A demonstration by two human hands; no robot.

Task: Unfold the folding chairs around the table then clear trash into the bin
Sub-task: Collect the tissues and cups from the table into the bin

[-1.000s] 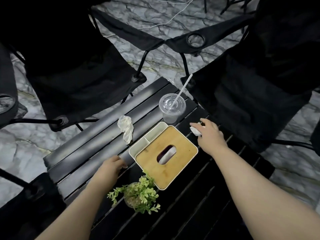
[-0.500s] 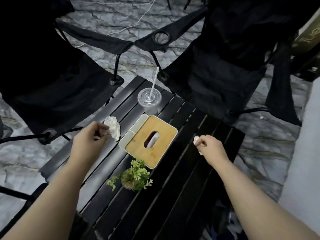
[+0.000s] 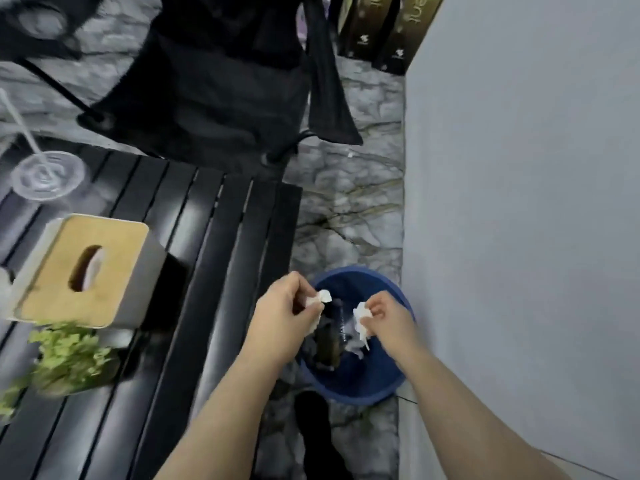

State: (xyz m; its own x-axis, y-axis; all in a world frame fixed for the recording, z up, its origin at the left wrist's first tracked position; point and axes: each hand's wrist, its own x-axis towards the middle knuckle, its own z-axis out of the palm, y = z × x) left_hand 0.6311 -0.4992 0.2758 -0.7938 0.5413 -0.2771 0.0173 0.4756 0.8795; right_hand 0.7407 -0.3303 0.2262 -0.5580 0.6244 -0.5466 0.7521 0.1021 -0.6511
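A blue bin (image 3: 388, 386) stands on the floor between the black slatted table (image 3: 214, 258) and the wall, with dark rubbish and white paper inside. My left hand (image 3: 284, 317) holds a crumpled white tissue (image 3: 320, 297) over the bin's left rim. My right hand (image 3: 388, 318) pinches another crumpled tissue (image 3: 360, 315) above the bin's middle. A clear plastic cup with lid and straw (image 3: 46, 174) stands at the table's far left. An unfolded black folding chair (image 3: 214, 84) sits behind the table.
A tissue box with a wooden lid (image 3: 86, 268) and a small green plant (image 3: 65, 358) sit on the table's left part. A grey wall (image 3: 519, 202) rises close on the right. Dark boxes with gold lettering (image 3: 377, 26) lean at the far wall. The floor is marbled stone.
I have turned right from the table to the bin. My left hand picked up the tissue from the table, and both hands carried their tissues over the bin.
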